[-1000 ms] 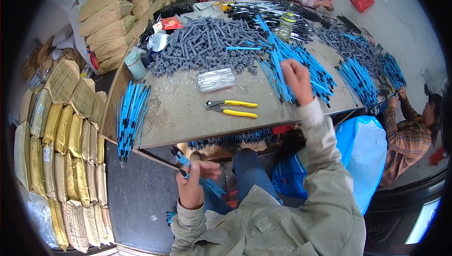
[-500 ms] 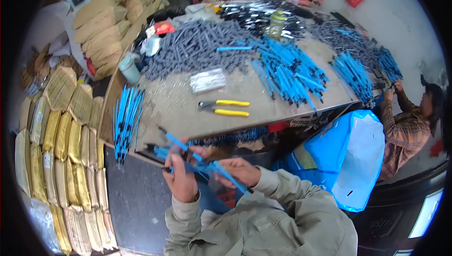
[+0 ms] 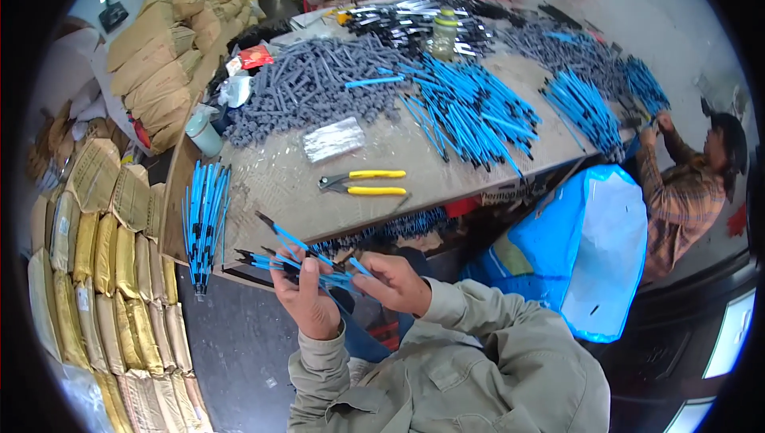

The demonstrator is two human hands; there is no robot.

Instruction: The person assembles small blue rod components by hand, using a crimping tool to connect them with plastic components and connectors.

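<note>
My left hand [image 3: 312,305] is closed around a loose bunch of thin blue rods with black tips [image 3: 253,261], just off the table's near edge. One rod [image 3: 287,236] slants up and left above the rest. Close beside it, my right hand [image 3: 401,283] pinches a blue rod [image 3: 359,266] between thumb and fingers; much of that rod is hidden by the hand. On the table beyond lie pliers with yellow handles [image 3: 378,191]. A clear-wrapped packet [image 3: 333,140] is farther back. More blue rods [image 3: 205,214] form a bundle at the table's left corner.
Grey pieces [image 3: 311,82] are heaped across the table [image 3: 267,186], beside a large pile of blue rods [image 3: 478,110]. A blue bag [image 3: 550,250] stands at my right, near a co-worker [image 3: 689,178]. Stacked packages [image 3: 115,250] line the left. A bottle [image 3: 444,35] stands behind.
My right hand has come up and turned, so its rod no longer points down to the right. The left hand keeps its bunch. The whole view has shifted slightly.
</note>
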